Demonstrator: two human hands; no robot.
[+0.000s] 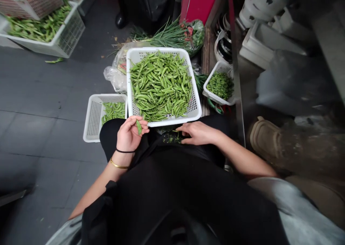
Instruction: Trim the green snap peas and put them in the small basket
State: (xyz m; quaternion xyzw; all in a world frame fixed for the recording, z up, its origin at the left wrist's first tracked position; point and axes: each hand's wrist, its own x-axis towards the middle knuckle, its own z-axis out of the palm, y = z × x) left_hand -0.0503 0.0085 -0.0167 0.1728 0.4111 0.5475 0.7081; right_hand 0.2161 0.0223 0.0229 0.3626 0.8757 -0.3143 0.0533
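Note:
My left hand (pixel 130 133) is palm up and curled around a single green pea pod (pixel 138 127). My right hand (pixel 198 133) rests palm down on my black lap, its fingertips next to a small scatter of green bits (pixel 171 138). Just beyond both hands, a white plastic mesh basket (pixel 161 50) is heaped with pea pods and rests against my knees. A smaller white basket (pixel 93 117) with pods stands on the floor to its left, partly hidden behind my left knee.
To the right, a small white basket (pixel 215 90) holds chopped greens. Behind the baskets lie green onions (pixel 167 35) and a plastic bag (pixel 115 76). Baskets of pods and red produce (pixel 45 40) stand on the grey floor at upper left. A shod foot (pixel 120 20) stands at the top.

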